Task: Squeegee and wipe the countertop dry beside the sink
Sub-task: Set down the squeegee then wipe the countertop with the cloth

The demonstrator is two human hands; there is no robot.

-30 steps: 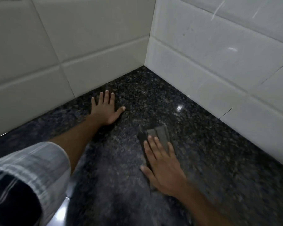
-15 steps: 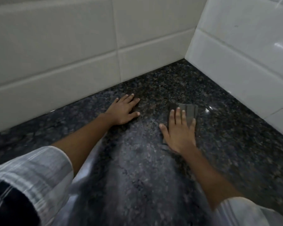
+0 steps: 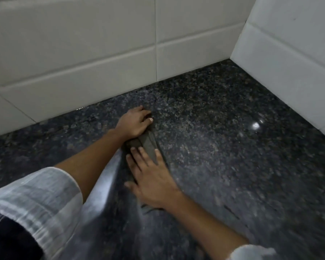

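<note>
A dark speckled granite countertop (image 3: 214,132) fills the lower view. On it lies a folded grey cloth (image 3: 147,142), bunched into ridges. My right hand (image 3: 150,181) presses flat on the near part of the cloth, fingers spread forward. My left hand (image 3: 134,122) rests on the far end of the cloth, its fingers curled down onto the stone near the back wall. The two hands nearly touch. No squeegee is in sight.
White tiled walls stand at the back (image 3: 101,53) and at the right (image 3: 289,62), meeting in a corner at the upper right. A shiny wet streak (image 3: 109,181) runs along the counter under my left forearm. A light spot (image 3: 255,125) glints on the stone.
My right hand has slid the cloth leftward and nearer, up against my left hand. The left hand's fingers have curled onto the cloth's far end. The view has shifted left.
</note>
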